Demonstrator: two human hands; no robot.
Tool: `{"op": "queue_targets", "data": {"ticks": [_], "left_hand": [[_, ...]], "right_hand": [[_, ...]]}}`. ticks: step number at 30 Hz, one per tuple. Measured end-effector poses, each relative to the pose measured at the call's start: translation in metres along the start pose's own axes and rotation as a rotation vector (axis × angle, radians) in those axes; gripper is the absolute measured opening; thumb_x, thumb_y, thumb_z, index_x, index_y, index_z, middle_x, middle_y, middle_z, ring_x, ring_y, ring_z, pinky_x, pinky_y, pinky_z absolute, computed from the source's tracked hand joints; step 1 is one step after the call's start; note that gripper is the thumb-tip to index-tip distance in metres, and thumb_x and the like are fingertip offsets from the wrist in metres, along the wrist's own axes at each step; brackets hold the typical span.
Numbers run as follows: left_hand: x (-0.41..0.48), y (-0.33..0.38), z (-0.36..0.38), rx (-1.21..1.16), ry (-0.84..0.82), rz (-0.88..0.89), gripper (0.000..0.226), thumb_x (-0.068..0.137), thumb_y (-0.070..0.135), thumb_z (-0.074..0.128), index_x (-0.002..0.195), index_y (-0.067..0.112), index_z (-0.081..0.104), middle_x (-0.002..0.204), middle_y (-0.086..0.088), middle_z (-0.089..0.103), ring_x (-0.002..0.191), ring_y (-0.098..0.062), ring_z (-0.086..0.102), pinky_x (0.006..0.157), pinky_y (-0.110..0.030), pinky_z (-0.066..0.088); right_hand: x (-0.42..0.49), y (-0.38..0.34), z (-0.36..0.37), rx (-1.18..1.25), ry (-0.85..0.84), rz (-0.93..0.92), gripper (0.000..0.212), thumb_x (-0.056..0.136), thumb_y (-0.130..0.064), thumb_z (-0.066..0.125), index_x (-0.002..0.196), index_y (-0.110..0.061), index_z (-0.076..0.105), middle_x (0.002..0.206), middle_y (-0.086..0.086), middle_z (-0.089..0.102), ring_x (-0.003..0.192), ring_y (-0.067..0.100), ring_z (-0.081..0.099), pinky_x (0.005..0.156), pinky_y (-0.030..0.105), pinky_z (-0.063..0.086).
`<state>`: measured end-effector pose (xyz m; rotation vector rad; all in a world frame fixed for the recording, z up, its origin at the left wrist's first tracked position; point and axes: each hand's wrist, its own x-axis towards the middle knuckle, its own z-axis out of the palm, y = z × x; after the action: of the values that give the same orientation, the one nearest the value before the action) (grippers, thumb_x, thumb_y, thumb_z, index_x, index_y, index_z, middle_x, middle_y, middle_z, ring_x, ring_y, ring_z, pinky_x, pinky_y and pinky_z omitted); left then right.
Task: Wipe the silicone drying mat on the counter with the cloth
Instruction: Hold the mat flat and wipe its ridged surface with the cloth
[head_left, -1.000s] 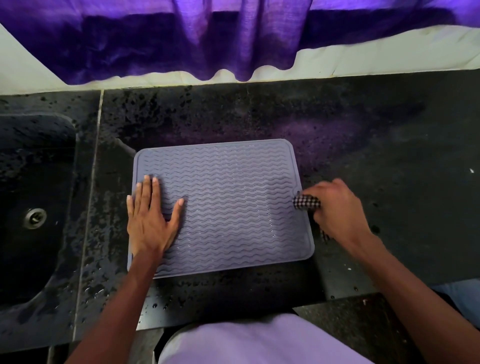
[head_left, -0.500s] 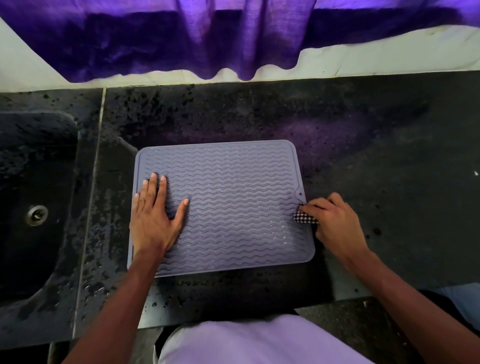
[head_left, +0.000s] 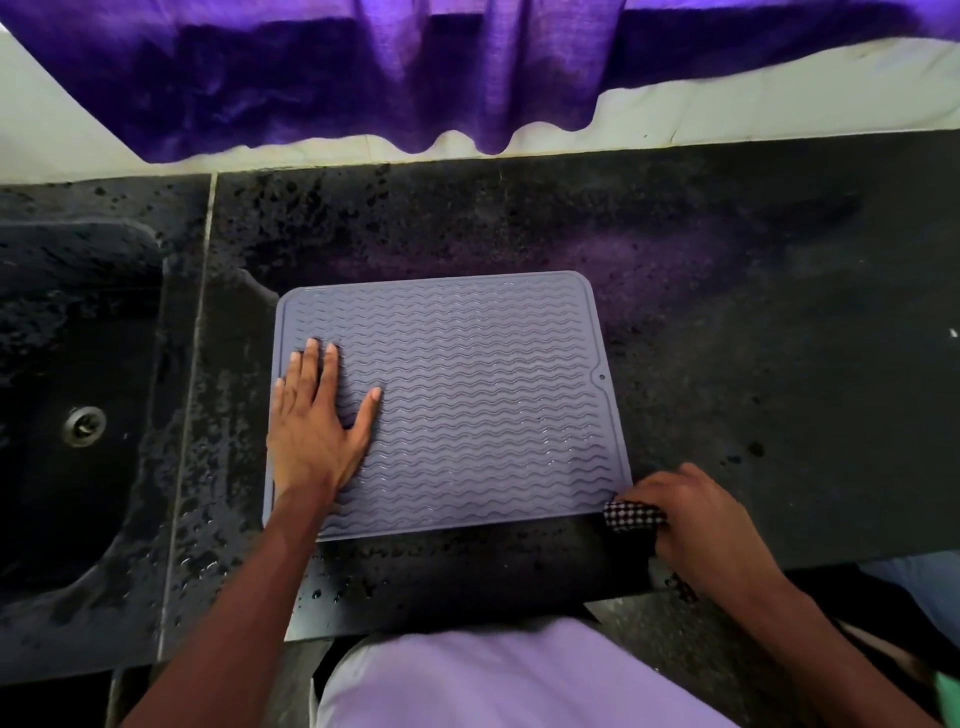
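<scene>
With the left hand (head_left: 317, 431) flat, pinning the mat (head_left: 467, 405), the right hand (head_left: 711, 525), clenched round the cloth (head_left: 631, 514) by the table's (head_left: 779, 312) front edge, should press firmly across it.

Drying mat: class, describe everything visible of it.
The drying mat is a grey-lilac, rubbery-looking rectangle with rounded corners, wavy ridges and a small holed tab on its right edge. It lies flat on the wet counter. The left hand rests flat on it; the right hand holds a cloth at its near right corner.
</scene>
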<state>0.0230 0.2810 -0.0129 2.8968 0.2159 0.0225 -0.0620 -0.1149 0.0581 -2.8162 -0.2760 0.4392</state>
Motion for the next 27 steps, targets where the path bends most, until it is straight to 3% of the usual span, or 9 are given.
{"op": "queue_targets", "data": {"ticks": [4, 7, 9, 13, 17, 21, 23, 27], "left_hand": [[0.0, -0.008, 0.004, -0.198, 0.073, 0.032, 0.071, 0.1, 0.058, 0.042, 0.157, 0.014, 0.037, 0.167, -0.005, 0.026, 0.155, -0.019, 0.019, 0.128, -0.041, 0.014], [-0.009, -0.023, 0.005, -0.312, 0.168, 0.1, 0.052, 0.105, 0.04, 0.05, 0.148, 0.01, 0.051, 0.16, -0.004, 0.04, 0.15, -0.019, 0.034, 0.121, -0.043, 0.032], [-0.017, -0.033, 0.005, -0.274, 0.217, 0.178, 0.045, 0.105, 0.029, 0.052, 0.145, 0.007, 0.054, 0.157, -0.007, 0.045, 0.147, -0.021, 0.04, 0.119, -0.045, 0.036], [-0.026, -0.053, 0.005, -0.181, 0.2, 0.224, 0.048, 0.104, 0.031, 0.046, 0.143, 0.006, 0.056, 0.157, -0.01, 0.044, 0.145, -0.026, 0.042, 0.122, -0.05, 0.028], [-0.021, -0.064, -0.001, -0.146, 0.129, 0.231, 0.048, 0.105, 0.033, 0.039, 0.145, 0.011, 0.054, 0.16, -0.012, 0.04, 0.149, -0.03, 0.034, 0.123, -0.051, 0.024], [-0.014, -0.07, -0.002, -0.093, 0.048, 0.231, 0.053, 0.108, 0.039, 0.026, 0.152, 0.017, 0.046, 0.164, -0.01, 0.032, 0.152, -0.032, 0.026, 0.124, -0.045, 0.014], [-0.015, -0.068, -0.001, -0.064, 0.036, 0.227, 0.055, 0.109, 0.04, 0.022, 0.154, 0.016, 0.043, 0.164, -0.012, 0.032, 0.152, -0.033, 0.025, 0.124, -0.042, 0.01], [-0.018, -0.067, -0.002, -0.028, 0.026, 0.208, 0.053, 0.108, 0.037, 0.025, 0.155, 0.017, 0.041, 0.164, -0.01, 0.031, 0.153, -0.033, 0.022, 0.124, -0.045, 0.013]], "right_hand": [[0.02, -0.012, -0.012, 0.19, 0.079, 0.017, 0.032, 0.069, -0.019, 0.08, 0.096, -0.032, 0.072, 0.089, -0.011, 0.07, 0.081, 0.019, 0.062, 0.074, 0.037, 0.051], [0.042, -0.043, -0.018, 0.318, 0.17, -0.045, 0.029, 0.066, -0.021, 0.085, 0.092, -0.026, 0.072, 0.088, -0.009, 0.071, 0.082, 0.018, 0.065, 0.076, 0.034, 0.051], [0.058, -0.066, -0.013, 0.384, 0.162, -0.087, 0.029, 0.067, -0.021, 0.084, 0.092, -0.027, 0.07, 0.088, -0.014, 0.07, 0.085, 0.01, 0.065, 0.079, 0.027, 0.049], [0.086, -0.114, 0.013, 0.408, 0.078, -0.154, 0.032, 0.069, -0.03, 0.082, 0.099, -0.028, 0.07, 0.096, -0.012, 0.07, 0.092, 0.009, 0.062, 0.085, 0.034, 0.05], [0.102, -0.173, 0.026, 0.215, 0.084, -0.279, 0.034, 0.075, -0.019, 0.077, 0.107, -0.023, 0.066, 0.104, -0.004, 0.067, 0.1, 0.019, 0.056, 0.087, 0.03, 0.044], [0.117, -0.237, 0.041, 0.018, 0.09, -0.383, 0.034, 0.08, -0.025, 0.07, 0.112, -0.02, 0.061, 0.108, 0.0, 0.062, 0.108, 0.024, 0.05, 0.086, 0.042, 0.047], [0.121, -0.256, 0.057, -0.039, 0.101, -0.37, 0.034, 0.076, -0.023, 0.075, 0.106, -0.021, 0.061, 0.103, 0.0, 0.061, 0.104, 0.024, 0.052, 0.08, 0.042, 0.049], [0.119, -0.251, 0.075, 0.028, 0.089, -0.304, 0.055, 0.056, -0.015, 0.083, 0.105, -0.028, 0.062, 0.103, -0.007, 0.06, 0.1, 0.022, 0.053, 0.076, 0.038, 0.05]]}}
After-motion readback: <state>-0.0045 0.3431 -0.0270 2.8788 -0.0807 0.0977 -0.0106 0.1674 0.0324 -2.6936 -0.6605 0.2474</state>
